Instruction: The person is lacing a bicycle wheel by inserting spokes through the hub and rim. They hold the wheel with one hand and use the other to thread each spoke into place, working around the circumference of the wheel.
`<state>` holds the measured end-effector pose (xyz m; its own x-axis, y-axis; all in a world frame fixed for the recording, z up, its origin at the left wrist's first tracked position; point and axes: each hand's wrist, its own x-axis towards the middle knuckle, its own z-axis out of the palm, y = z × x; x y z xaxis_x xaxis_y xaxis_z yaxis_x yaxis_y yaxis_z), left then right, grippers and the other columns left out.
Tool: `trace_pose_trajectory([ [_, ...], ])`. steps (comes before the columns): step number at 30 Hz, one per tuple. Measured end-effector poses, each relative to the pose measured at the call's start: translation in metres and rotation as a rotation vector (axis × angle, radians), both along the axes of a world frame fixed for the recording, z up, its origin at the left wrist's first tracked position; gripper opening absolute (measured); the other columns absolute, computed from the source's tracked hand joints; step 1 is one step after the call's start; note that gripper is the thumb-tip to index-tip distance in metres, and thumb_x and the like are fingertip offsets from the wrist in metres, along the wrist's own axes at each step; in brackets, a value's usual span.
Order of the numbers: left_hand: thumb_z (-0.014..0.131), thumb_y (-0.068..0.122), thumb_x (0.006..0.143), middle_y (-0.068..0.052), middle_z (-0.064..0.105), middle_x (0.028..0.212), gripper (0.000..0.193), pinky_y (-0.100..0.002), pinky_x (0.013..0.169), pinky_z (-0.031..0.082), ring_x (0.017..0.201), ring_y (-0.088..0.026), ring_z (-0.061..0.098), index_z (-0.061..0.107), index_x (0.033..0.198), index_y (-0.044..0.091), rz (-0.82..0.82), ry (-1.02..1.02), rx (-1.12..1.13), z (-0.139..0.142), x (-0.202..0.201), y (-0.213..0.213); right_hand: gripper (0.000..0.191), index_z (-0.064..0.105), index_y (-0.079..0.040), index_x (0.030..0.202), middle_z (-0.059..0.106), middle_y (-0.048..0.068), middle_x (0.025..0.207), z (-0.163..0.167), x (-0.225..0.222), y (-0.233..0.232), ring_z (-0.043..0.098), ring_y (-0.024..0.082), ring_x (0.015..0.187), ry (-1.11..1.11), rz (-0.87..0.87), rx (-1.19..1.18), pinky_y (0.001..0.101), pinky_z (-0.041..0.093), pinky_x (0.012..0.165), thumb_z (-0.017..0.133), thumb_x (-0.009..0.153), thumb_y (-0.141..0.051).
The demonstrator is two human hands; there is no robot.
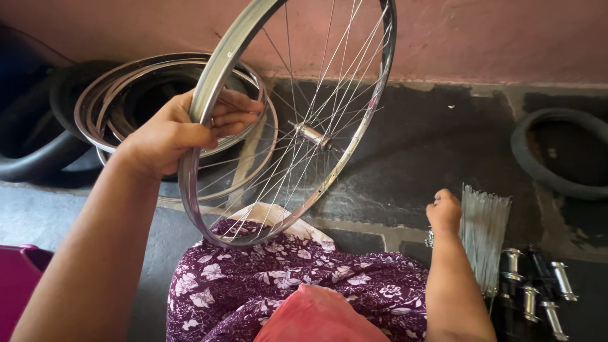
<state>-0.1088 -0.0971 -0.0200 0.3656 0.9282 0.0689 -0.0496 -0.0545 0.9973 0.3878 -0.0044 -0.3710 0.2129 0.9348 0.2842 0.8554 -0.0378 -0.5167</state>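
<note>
A spoked bicycle wheel fills the middle of the view, held upright and tilted, its lower rim resting on the person's lap, which is covered by a purple flowered cloth; the upper rim runs out of the top of the picture. Its hub sits at the centre of the spokes, with the axle pointing roughly left to right and a little toward the far wall.

The left hand grips the wheel's left rim, fingers curled closed around the metal from the far side and thumb on the near side. The forearm rises from the near left corner and the wrist is bent slightly back.

Behind that hand, on the floor at far left, lies a stack of bare rims among dark tyres. Another tyre lies on the floor at far right.

The right hand is well apart from the wheel, down at the near right, closed into a loose fist just beside a bundle of loose spokes whose long axis runs near to far. Whether its fingers pinch a spoke cannot be told. Near right of the bundle lie several metal hubs. The right hand is the nearer one to the spokes; the left is already on the wheel.
</note>
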Motion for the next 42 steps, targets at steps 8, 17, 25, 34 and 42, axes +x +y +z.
trace_pose_trajectory([
  [8, 0.052, -0.011, 0.065, -0.015, 0.065, 0.138, 0.071, -0.033, 0.116, 0.045, 0.129, -0.023, 0.064, 0.055, 0.136, -0.006, 0.086, 0.022, 0.075, -0.018, 0.037, -0.008, 0.028, 0.075, -0.004, 0.115, 0.078, 0.009, 0.105, 0.066, -0.035, -0.075, 0.074, 0.013, 0.092, 0.673, 0.014, -0.12, 0.027, 0.057, 0.085, 0.073, 0.088, -0.009],
  [17, 0.069, 0.01, 0.078, -0.016, 0.071, 0.109, 0.052, -0.034, 0.091, 0.053, 0.1, -0.023, 0.068, 0.061, 0.128, 0.0, 0.534, 0.136, 0.221, -0.055, 0.179, -0.031, 0.012, 0.073, -0.005, 0.099, 0.059, 0.014, 0.135, 0.161, -0.122, -0.216, 0.056, 0.025, 0.129, 0.958, 0.799, 0.042, 0.038, 0.045, 0.11, 0.071, 0.089, 0.0],
  [25, 0.068, 0.016, 0.081, -0.016, 0.066, 0.122, 0.054, -0.038, 0.104, 0.05, 0.117, -0.024, 0.065, 0.058, 0.131, -0.003, 0.418, 0.115, 0.451, -0.077, 0.195, -0.066, 0.02, 0.075, -0.001, 0.105, 0.063, 0.013, 0.119, 0.122, -0.144, -0.245, 0.065, 0.02, 0.1, 1.079, 0.849, -0.014, 0.0297, 0.055, 0.084, 0.074, 0.088, 0.009],
  [34, 0.055, 0.025, 0.107, -0.008, 0.068, 0.12, 0.034, -0.032, 0.105, 0.051, 0.116, -0.016, 0.063, 0.064, 0.132, 0.002, -0.287, -0.11, 0.343, -0.116, 0.16, -0.031, 0.015, 0.079, -0.001, 0.103, 0.069, 0.009, 0.092, 0.11, -0.117, -0.249, 0.066, 0.017, 0.083, 0.945, 1.121, 0.002, 0.0288, 0.054, 0.073, 0.08, 0.089, 0.0],
  [42, 0.073, 0.014, 0.099, -0.003, 0.07, 0.093, 0.013, -0.032, 0.094, 0.046, 0.095, -0.017, 0.056, 0.078, 0.098, 0.002, -0.178, -0.073, 0.678, -0.146, 0.185, -0.012, 0.014, 0.079, -0.001, 0.105, 0.066, 0.01, 0.092, 0.114, -0.103, -0.249, 0.065, 0.018, 0.084, 1.069, 1.103, -0.069, 0.0306, 0.054, 0.074, 0.079, 0.091, 0.001],
])
